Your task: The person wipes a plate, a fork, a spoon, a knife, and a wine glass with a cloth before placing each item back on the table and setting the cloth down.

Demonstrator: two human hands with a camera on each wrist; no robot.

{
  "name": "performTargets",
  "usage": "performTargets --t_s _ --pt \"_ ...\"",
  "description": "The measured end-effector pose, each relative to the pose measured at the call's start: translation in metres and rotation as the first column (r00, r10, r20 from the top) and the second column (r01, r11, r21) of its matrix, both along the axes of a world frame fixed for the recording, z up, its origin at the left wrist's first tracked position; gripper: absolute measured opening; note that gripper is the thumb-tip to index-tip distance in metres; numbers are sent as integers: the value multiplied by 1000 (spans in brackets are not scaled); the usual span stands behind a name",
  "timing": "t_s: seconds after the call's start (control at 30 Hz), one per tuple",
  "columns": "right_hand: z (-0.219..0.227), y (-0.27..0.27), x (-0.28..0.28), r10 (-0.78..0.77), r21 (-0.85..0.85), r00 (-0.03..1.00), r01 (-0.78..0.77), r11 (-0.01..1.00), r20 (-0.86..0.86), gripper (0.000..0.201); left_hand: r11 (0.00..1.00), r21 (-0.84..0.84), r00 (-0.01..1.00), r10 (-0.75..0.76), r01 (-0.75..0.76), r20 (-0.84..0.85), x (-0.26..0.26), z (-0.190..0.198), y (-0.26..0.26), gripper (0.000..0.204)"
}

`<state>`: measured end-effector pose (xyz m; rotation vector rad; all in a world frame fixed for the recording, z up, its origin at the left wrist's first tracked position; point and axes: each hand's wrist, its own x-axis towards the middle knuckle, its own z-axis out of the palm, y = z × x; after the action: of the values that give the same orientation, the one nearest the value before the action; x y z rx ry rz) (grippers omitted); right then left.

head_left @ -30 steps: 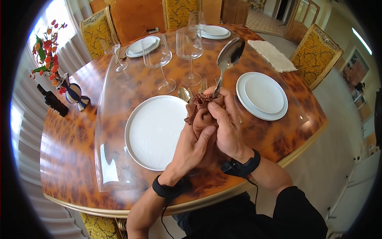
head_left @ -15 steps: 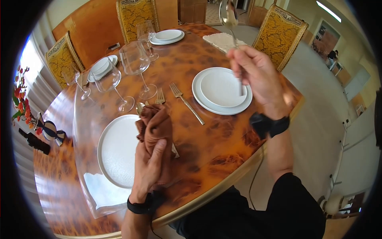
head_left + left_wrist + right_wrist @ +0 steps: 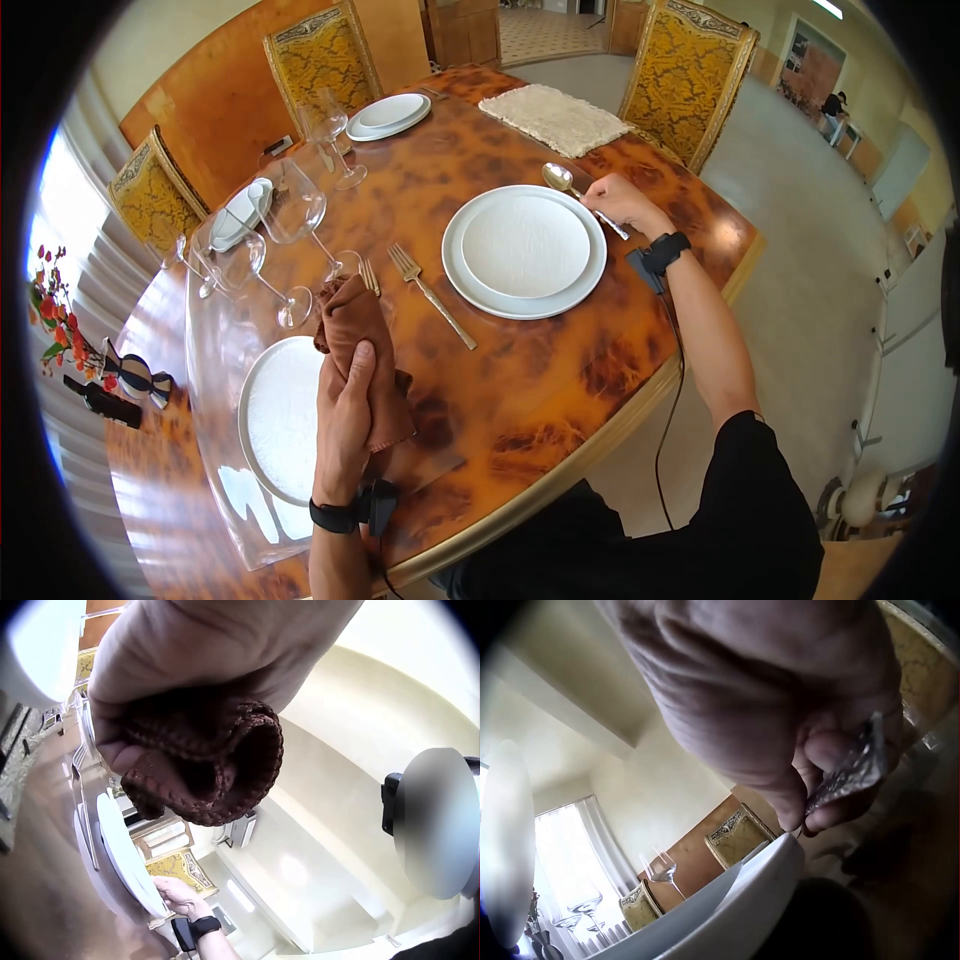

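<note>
My left hand (image 3: 345,415) grips a brown cloth napkin (image 3: 362,350) beside the large white plate (image 3: 282,420); the left wrist view shows the fingers wrapped round the rolled napkin (image 3: 217,776). At the right of the stacked white plates (image 3: 525,245), my right hand (image 3: 625,203) pinches a spoon (image 3: 559,178) by its handle, the bowl pointing away from me. Up close in the right wrist view, the patterned handle end (image 3: 851,776) shows between thumb and fingers. A fork (image 3: 432,295) lies left of the stacked plates.
Tall wine glasses (image 3: 290,205) stand left of centre, past the napkin. A beige woven mat (image 3: 555,118) lies towards the far side. More plates (image 3: 390,112) sit at the far edge; a dark bottle (image 3: 100,402) and a striped vase (image 3: 135,375) stand at the left.
My right hand has left the napkin with the spoon and come down to the table right of the stacked plates. My left hand keeps the napkin. The head view has turned right.
</note>
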<state>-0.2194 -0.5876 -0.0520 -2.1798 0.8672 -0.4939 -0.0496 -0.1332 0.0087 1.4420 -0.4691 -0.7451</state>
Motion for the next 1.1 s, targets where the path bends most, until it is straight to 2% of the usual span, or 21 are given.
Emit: performTargets --t_s 0.03,0.17,0.27,0.37,0.47,0.57,0.67,0.77,0.83,0.87,0.9,0.97,1.03,1.07,1.1 --pt "-4 -4 5 13 -55 1000 -14 998 -23 24 1000 -10 1000 -4 4 1 1 -4 -5 34" --pt "-1 -13 8 -6 -86 986 -9 996 -169 20 1000 8 995 22 -23 102 3 -21 -3 34" --pt "2 2 0 -34 -193 995 15 981 -97 16 996 52 994 64 -68 85 0 -16 3 33" --pt "10 9 0 -62 -244 982 17 970 -178 16 996 65 998 56 -58 24 -5 -4 2 33" --pt "10 4 6 -33 -291 983 -21 956 -180 17 997 64 999 38 -38 8 -8 -2 1 33" --pt "11 2 12 -21 -290 979 -39 956 -200 18 998 46 998 49 -51 50 -4 -13 2 34" --pt "10 4 15 -42 -278 984 -8 961 -175 17 997 25 995 74 -76 68 -6 -13 0 29" --pt "9 -3 12 15 -242 983 -59 969 -182 20 998 16 995 52 -54 80 4 -19 5 32" --pt "8 -4 1 -9 -284 995 -20 959 -100 28 999 -30 996 42 -39 82 3 -4 7 33" --pt "11 -2 -4 -44 -336 998 29 942 -34 28 984 -49 971 179 -173 161 3 -3 6 36" --pt "25 11 -10 -77 -380 997 82 921 29 27 989 -91 983 126 -115 133 15 2 14 37" --pt "53 40 -12 -59 -390 983 123 913 172 22 967 -127 975 215 -220 -54 31 12 30 39" --pt "89 109 -5 15 -232 967 46 972 255 19 958 -154 966 221 -241 -136 51 13 45 47" --pt "97 144 5 32 -153 952 15 988 304 17 950 -190 956 205 -246 -211 60 14 51 45" --pt "95 170 15 110 -182 966 -68 981 234 17 933 -251 951 200 -258 -236 63 16 54 43"
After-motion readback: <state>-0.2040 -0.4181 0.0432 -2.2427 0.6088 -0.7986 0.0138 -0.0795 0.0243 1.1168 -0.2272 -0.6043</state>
